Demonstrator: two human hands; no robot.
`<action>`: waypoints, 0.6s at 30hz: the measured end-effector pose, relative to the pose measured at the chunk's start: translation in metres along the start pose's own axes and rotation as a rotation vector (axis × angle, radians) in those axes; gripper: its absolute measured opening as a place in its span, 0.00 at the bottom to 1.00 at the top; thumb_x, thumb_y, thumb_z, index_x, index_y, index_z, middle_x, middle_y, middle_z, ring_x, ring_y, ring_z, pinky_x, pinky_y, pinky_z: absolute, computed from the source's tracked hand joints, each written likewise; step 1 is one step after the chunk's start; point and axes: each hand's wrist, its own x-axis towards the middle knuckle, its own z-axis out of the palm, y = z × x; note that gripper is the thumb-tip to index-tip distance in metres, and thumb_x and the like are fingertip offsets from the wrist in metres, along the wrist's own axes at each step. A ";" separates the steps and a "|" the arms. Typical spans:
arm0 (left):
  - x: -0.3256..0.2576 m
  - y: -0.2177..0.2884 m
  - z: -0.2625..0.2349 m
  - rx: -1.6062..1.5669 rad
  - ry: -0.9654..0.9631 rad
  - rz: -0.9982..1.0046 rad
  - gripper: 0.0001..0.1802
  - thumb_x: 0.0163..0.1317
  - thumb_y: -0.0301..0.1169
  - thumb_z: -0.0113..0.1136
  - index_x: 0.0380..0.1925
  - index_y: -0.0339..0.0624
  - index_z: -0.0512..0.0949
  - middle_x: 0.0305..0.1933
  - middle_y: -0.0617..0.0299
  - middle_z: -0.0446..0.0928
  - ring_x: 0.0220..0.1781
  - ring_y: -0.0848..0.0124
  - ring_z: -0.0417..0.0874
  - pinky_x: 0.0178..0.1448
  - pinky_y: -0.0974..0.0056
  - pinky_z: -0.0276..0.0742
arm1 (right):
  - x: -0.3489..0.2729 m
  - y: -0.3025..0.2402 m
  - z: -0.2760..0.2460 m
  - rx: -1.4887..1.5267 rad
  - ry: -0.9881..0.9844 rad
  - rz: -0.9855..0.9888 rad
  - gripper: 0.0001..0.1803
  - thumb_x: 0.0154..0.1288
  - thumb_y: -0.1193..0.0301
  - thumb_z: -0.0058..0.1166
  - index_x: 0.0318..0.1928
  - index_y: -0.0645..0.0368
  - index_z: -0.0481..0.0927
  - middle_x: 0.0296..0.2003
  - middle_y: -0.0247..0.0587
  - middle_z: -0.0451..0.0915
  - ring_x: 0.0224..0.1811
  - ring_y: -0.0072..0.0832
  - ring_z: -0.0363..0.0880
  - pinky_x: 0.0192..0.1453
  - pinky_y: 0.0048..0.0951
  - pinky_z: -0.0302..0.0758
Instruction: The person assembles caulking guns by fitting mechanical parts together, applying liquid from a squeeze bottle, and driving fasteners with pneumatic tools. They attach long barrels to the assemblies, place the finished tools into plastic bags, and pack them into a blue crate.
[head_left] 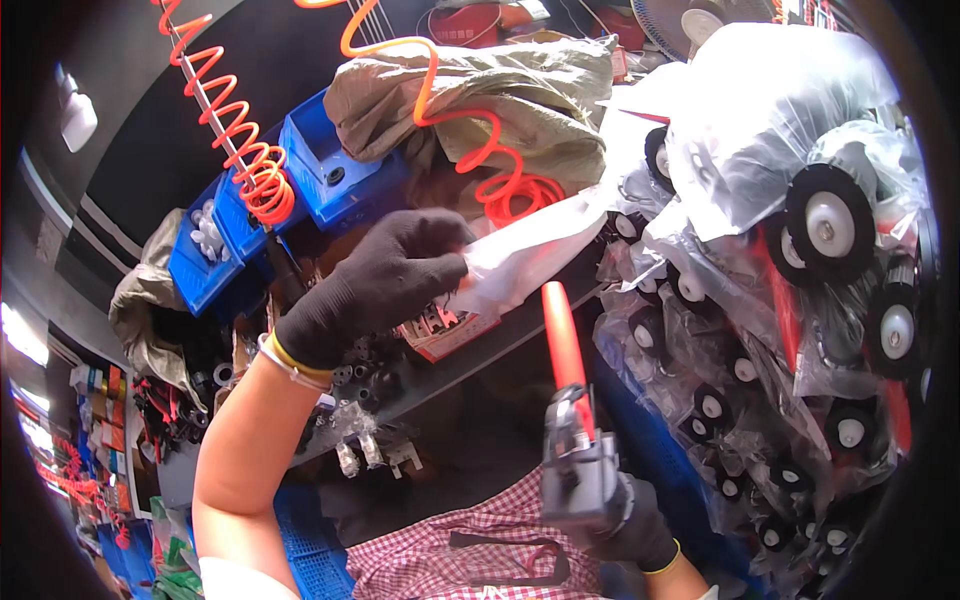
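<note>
My left hand (pixel 385 275), in a black glove, reaches over the bench with its fingers closed on the edge of a white plastic bag (pixel 535 250). The bag stretches up and right toward the pile of wrapped goods. Lower right, my right hand (pixel 635 525), gloved too, grips a part with a dark grey and black body (pixel 580 475) and an orange-red bar (pixel 563 335) pointing upward. The hand's fingers are partly hidden behind that body. Below the bag, an open box (pixel 445 335) of small metal pieces sits on the bench.
Blue bins (pixel 325 175) stand at the bench's back, by a coarse sack (pixel 480 95). Coiled orange air hoses (pixel 262 185) hang above. Black fittings (pixel 365 385) and small wrapped parts (pixel 360 450) lie along the bench edge. Right, bagged items with black wheels (pixel 828 225) are piled high.
</note>
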 end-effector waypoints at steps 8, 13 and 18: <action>0.020 0.005 0.021 0.386 0.341 0.351 0.09 0.57 0.21 0.65 0.38 0.38 0.78 0.25 0.67 0.70 0.28 0.82 0.68 0.33 0.71 0.70 | 0.023 -0.005 0.028 -0.084 0.120 -0.320 0.29 0.41 0.57 0.76 0.40 0.62 0.80 0.25 0.42 0.79 0.24 0.40 0.82 0.28 0.35 0.79; 0.017 0.021 0.023 0.611 0.411 0.531 0.08 0.56 0.26 0.70 0.28 0.38 0.79 0.24 0.61 0.69 0.26 0.78 0.70 0.31 0.67 0.70 | 0.036 -0.022 0.034 -0.077 0.277 -0.400 0.29 0.43 0.57 0.76 0.41 0.62 0.80 0.26 0.41 0.79 0.23 0.40 0.81 0.28 0.36 0.78; -0.025 0.083 0.024 0.408 0.140 0.784 0.04 0.58 0.23 0.66 0.29 0.37 0.79 0.26 0.66 0.74 0.29 0.81 0.74 0.32 0.69 0.71 | 0.045 -0.045 0.022 -0.174 0.348 -0.424 0.29 0.46 0.56 0.74 0.43 0.62 0.79 0.28 0.41 0.78 0.24 0.40 0.81 0.27 0.36 0.77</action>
